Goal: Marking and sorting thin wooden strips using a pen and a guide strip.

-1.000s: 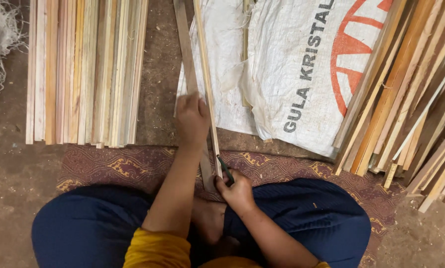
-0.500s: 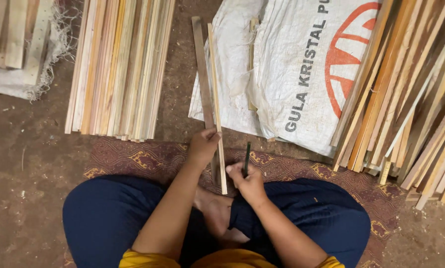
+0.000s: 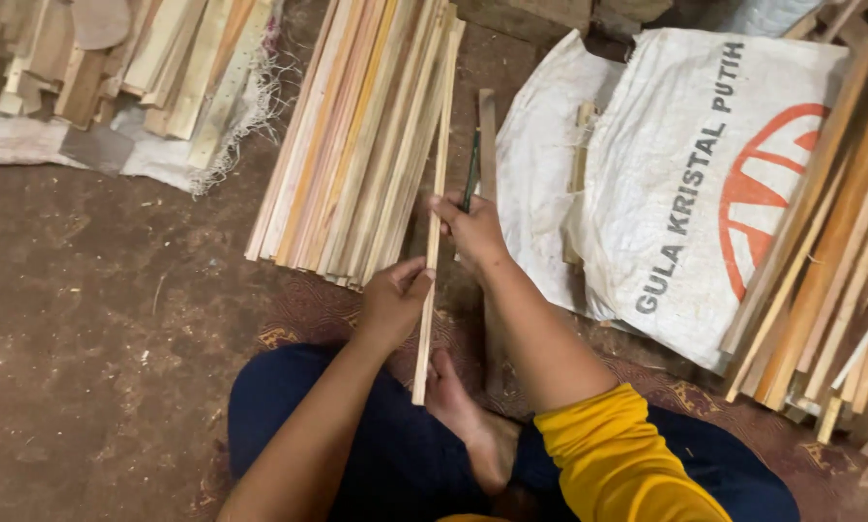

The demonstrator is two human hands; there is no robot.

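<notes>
From the head camera, a pile of wooden slats (image 3: 356, 145) lies far left of a white sack (image 3: 685, 184) on the dirt floor (image 3: 95, 319). The left hand (image 3: 393, 304) is closed around a thin wooden strip (image 3: 432, 242) beside that pile; the right hand (image 3: 472, 230) steadies the strip higher up, fingers curled on a dark pencil (image 3: 470, 179).

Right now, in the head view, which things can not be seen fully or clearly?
- Wooden strip: the grip section is covered by the left hand and right hand.
- Dark tool: its lower end is hidden inside the right hand, so its kind is unclear.
- Right stack of strips: cut off by the picture's right edge.
- White sack: what it holds is hidden.
</notes>
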